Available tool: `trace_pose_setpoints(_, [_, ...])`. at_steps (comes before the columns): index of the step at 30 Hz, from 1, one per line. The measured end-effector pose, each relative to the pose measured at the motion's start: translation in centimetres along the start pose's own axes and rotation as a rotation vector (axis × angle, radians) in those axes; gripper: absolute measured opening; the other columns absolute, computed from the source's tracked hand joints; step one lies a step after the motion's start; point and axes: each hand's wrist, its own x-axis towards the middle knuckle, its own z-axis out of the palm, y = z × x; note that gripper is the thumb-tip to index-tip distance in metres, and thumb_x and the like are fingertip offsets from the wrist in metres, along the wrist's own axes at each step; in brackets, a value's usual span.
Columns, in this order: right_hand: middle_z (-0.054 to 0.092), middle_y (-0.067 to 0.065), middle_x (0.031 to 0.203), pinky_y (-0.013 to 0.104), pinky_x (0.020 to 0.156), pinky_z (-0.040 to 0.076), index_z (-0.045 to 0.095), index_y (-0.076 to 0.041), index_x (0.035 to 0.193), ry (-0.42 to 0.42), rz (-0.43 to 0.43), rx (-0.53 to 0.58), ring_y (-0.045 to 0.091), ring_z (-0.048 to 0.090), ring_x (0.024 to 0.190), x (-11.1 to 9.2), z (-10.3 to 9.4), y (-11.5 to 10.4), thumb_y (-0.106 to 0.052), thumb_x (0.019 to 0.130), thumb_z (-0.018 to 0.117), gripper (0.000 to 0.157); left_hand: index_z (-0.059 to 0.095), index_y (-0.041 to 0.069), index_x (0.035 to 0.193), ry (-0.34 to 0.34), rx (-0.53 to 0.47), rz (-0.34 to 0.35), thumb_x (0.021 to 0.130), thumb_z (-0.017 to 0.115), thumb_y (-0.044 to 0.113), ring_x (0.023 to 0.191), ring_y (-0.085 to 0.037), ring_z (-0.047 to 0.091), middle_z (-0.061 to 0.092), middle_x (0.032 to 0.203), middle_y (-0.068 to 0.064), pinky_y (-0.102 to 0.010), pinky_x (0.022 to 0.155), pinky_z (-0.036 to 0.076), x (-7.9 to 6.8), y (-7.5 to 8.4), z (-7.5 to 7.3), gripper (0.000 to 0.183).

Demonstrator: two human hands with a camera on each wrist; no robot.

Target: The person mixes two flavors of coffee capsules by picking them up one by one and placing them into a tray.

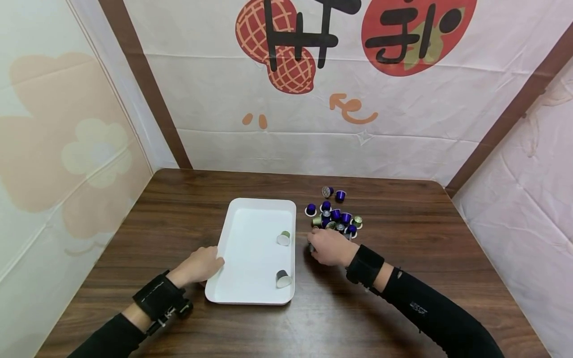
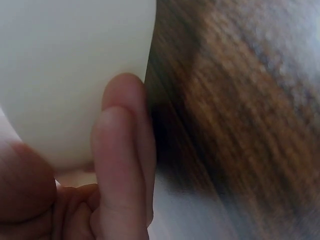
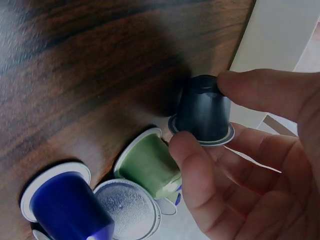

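My left hand (image 1: 200, 264) grips the left rim of a white rectangular tray (image 1: 243, 248); in the left wrist view its fingers (image 2: 120, 160) lie against the tray's underside. On the tray, near its right side, lie a green coffee capsule (image 1: 284, 238) and a dark coffee capsule (image 1: 282, 279), both tipped over. Just right of the tray, my right hand (image 1: 331, 247) pinches a black coffee capsule (image 3: 204, 110) between thumb and fingers. Beside it in the right wrist view are a green capsule (image 3: 150, 165), a blue capsule (image 3: 67, 205) and a silver capsule lid (image 3: 127, 207).
A cluster of several blue and green capsules (image 1: 335, 215) sits beyond my right hand. Two more capsules (image 1: 340, 196) stand farther back, near the rear edge of the wooden table (image 1: 403, 238). Printed cloth walls (image 1: 201, 89) surround the table at the back and sides.
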Motion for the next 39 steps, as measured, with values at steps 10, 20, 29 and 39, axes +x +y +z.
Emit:
trace_pose_setpoints(10, [0.062, 0.004, 0.091, 0.032, 0.065, 0.051, 0.065, -0.005, 0.095, -0.034, -0.014, -0.012, 0.017, 0.062, 0.077, 0.1, 0.9, -0.3, -0.023, 0.078, 0.076, 0.027, 0.051, -0.011, 0.116, 0.001, 0.012, -0.006, 0.095, 0.041, 0.012, 0.054, -0.018, 0.058, 0.056, 0.073, -0.01, -0.032, 0.045, 0.049, 0.0, 0.1, 0.1, 0.033])
trace_pose_setpoints(20, [0.062, 0.001, 0.087, 0.026, 0.061, 0.047, 0.065, -0.005, 0.099, -0.001, -0.01, 0.056, 0.009, 0.054, 0.069, -0.2, 0.0, 0.1, -0.023, 0.081, 0.072, 0.027, 0.052, -0.01, 0.115, 0.008, 0.02, -0.029, 0.094, 0.041, 0.012, 0.054, -0.018, 0.058, 0.056, 0.072, -0.01, -0.032, 0.044, 0.048, 0.3, -0.2, 0.2, 0.032])
trace_pose_setpoints(29, [0.05, -0.006, 0.072, 0.023, 0.056, 0.042, 0.06, -0.009, 0.089, 0.124, -0.05, 0.144, 0.008, 0.046, 0.061, -0.4, -1.7, 0.2, -0.019, 0.082, 0.069, 0.015, 0.051, -0.01, 0.116, 0.003, 0.014, -0.019, 0.094, 0.04, 0.011, 0.055, -0.018, 0.059, 0.057, 0.073, -0.009, -0.032, 0.044, 0.049, 0.2, -0.1, 0.2, 0.032])
trace_pose_setpoints(39, [0.057, -0.003, 0.082, 0.022, 0.06, 0.044, 0.064, -0.009, 0.097, 0.146, -0.103, 0.157, 0.007, 0.049, 0.066, 0.1, -3.3, -1.1, -0.021, 0.084, 0.068, 0.018, 0.049, -0.012, 0.119, -0.005, -0.017, -0.027, 0.094, 0.04, 0.011, 0.056, -0.019, 0.06, 0.057, 0.074, -0.011, -0.032, 0.044, 0.05, 0.3, -0.3, 0.4, 0.035])
